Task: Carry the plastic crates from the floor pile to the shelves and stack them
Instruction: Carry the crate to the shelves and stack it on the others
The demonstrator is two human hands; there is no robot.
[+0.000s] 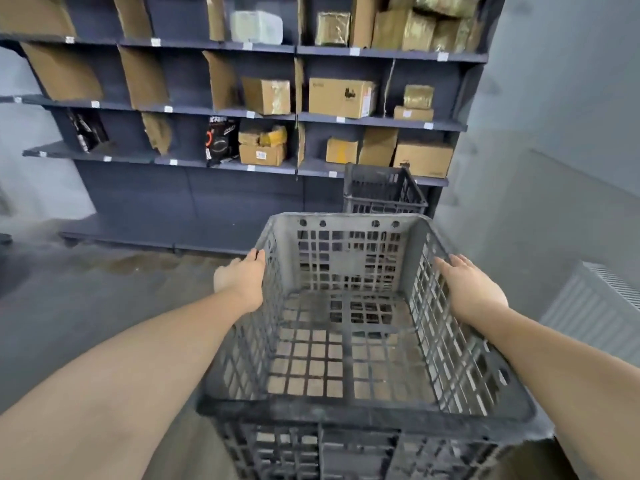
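Head view. A dark grey lattice-walled plastic crate [349, 327], open side up and empty, fills the lower centre of the frame. The left hand [240, 282] lies against the outside of the crate's left wall near the far corner, its fingers [257, 255] curled together over the rim. The right hand [472, 289] lies on the right rim, fingers [450, 266] held together and laid flat along the wall's top edge; whether they hook under the rim cannot be told. Both forearms are bare and reach forward from the bottom corners.

Beyond the held crate, a second black crate [382, 188] stands just in front of the lowest shelf, its rim level with that shelf's front edge. The dark blue shelving unit [214, 188] spans the background, split into compartments by cardboard dividers [142, 76]. Cardboard boxes [341, 97] and tape-wrapped parcels [419, 97] occupy the middle and right bays. A black packaged item [221, 140] leans in a lower bay. A white radiator [595, 303] is mounted on the right wall. The grey floor [86, 289] shows wet-looking patches.
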